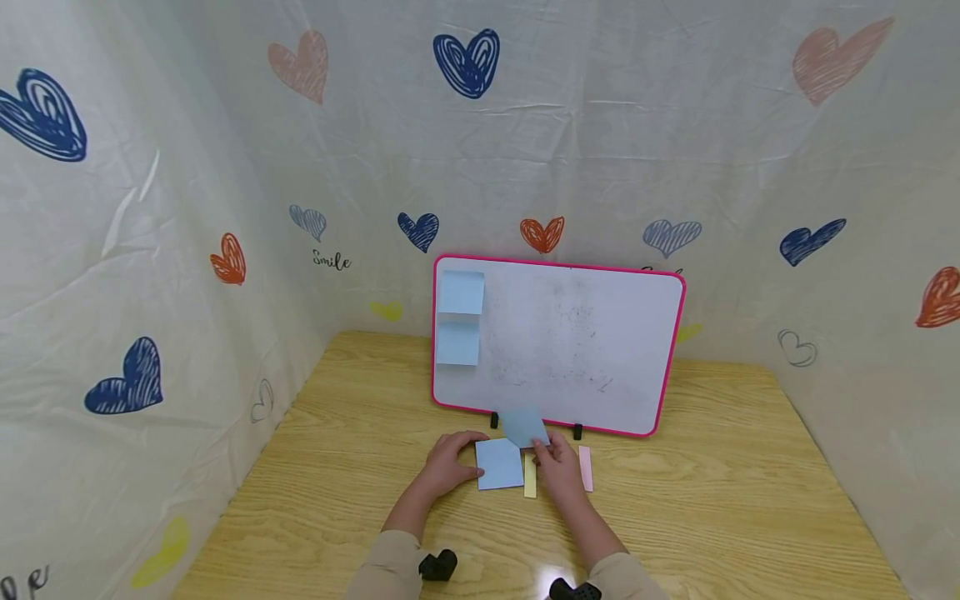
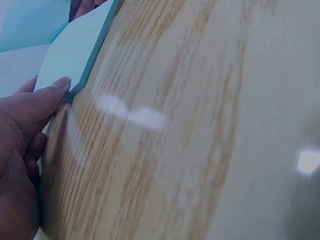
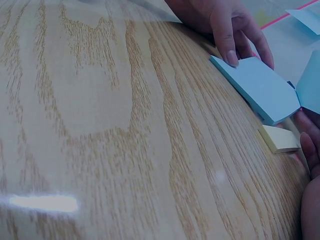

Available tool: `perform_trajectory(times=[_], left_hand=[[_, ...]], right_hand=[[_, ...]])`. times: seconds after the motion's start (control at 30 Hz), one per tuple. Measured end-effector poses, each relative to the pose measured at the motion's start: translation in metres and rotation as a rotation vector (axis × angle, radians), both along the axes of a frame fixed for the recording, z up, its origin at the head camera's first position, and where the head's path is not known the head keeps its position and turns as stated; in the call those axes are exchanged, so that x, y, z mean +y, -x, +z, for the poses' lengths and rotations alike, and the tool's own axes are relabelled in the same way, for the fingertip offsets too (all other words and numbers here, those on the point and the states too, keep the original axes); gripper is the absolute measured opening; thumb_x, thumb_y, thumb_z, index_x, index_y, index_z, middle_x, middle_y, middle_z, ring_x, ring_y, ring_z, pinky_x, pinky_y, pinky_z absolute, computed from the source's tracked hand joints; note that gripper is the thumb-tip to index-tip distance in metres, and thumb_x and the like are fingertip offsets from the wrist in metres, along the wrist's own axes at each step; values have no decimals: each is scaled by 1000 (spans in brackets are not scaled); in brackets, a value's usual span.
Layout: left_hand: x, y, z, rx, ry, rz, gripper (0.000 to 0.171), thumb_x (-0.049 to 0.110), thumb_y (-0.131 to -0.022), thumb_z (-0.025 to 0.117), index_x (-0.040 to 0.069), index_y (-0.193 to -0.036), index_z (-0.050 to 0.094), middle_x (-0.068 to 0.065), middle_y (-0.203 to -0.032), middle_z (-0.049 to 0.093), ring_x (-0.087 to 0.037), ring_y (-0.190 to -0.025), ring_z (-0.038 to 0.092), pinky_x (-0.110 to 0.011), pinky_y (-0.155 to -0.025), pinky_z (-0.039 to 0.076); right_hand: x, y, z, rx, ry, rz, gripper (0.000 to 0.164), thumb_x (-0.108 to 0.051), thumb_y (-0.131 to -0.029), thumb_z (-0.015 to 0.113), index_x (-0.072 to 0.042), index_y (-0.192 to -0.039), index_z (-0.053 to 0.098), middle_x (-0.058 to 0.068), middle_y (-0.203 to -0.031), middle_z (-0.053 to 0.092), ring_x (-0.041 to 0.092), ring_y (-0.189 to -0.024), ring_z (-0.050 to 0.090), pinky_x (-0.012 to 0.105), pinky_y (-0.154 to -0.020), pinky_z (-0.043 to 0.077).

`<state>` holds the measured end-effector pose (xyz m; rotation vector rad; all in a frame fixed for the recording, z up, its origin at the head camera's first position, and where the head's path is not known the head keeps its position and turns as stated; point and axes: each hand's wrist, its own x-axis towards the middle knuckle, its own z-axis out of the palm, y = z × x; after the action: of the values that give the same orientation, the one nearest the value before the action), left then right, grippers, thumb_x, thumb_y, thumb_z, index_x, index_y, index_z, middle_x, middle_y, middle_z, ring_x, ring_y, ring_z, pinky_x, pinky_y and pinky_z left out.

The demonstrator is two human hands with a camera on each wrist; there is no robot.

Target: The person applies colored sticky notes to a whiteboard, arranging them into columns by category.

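A pad of light blue sticky notes (image 1: 499, 465) lies near the whiteboard's lower edge. My left hand (image 1: 447, 464) grips its left side; the left wrist view shows the thumb (image 2: 56, 89) on top at a corner. A single blue sticky note (image 1: 523, 427), tilted up off the pad, is pinched at its lower right corner by my right hand (image 1: 558, 468). In the right wrist view that note (image 3: 311, 85) stands beside the pad (image 3: 260, 87), and its near corner meets or overlaps the pad's. Most of the right hand (image 3: 311, 145) is cut off there.
A pink-framed whiteboard (image 1: 562, 333) leans at the back, with two blue notes, an upper note (image 1: 461, 292) and a lower note (image 1: 458, 344), at its left. A narrow yellow pad (image 1: 530, 476) and a pink strip (image 1: 586, 469) lie by my right hand. Black feet (image 1: 577, 432) support the board.
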<state>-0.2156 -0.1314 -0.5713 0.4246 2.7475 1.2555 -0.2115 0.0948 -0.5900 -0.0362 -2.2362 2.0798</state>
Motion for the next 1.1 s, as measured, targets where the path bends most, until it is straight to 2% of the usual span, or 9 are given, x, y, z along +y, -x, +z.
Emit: perform_trajectory(times=[0.3,0.5,0.63,0.73,0.87,1.1], left_hand=[[1,0,3,3,10,-4,49,13,-80,81,17,-126,63,-5,-129,59,-31,-119,46,-53,-100,36],[1,0,2,-7,9,-2,49,14,-80,81,16,-125,64,-5,-129,58,-31,-119,46,-51,-100,36],[0,0,1,-1,17,-4,49,13,-80,81,16,-125,64,-5,-128,59,-32,-119,46,-51,-100,37],[0,1,0,0,19,-4,49,14,-80,81,16,-126,63,-5,-129,59,-32,-120,46,-51,-100,36],[0,1,-1,5,28,-9,49,14,-81,80,16,-126,63,-5,-129,59,-32,-120,46,-51,-101,36],[0,1,-1,0,28,-17,49,14,-80,81,16,-127,63,-5,-129,58,-32,-119,46,-51,-100,36]], right_hand=[[0,1,1,-1,37,15,22,-9,-101,53,8,-115,54,22,-98,70,20,-74,62,26,-67,52],[0,2,6,-19,86,22,21,-8,-97,61,10,-108,59,20,-93,70,20,-77,67,24,-70,51],[1,3,10,-46,87,43,20,-7,-94,64,10,-104,62,17,-85,70,19,-75,69,22,-67,49],[3,4,11,-66,86,73,20,-8,-94,64,9,-103,62,16,-83,69,20,-74,70,23,-63,49],[5,6,14,-85,106,97,16,-6,-94,64,8,-101,63,19,-85,70,23,-79,71,26,-65,52],[5,7,19,-94,133,95,12,-2,-93,64,8,-99,62,21,-87,70,29,-82,71,34,-68,56]])
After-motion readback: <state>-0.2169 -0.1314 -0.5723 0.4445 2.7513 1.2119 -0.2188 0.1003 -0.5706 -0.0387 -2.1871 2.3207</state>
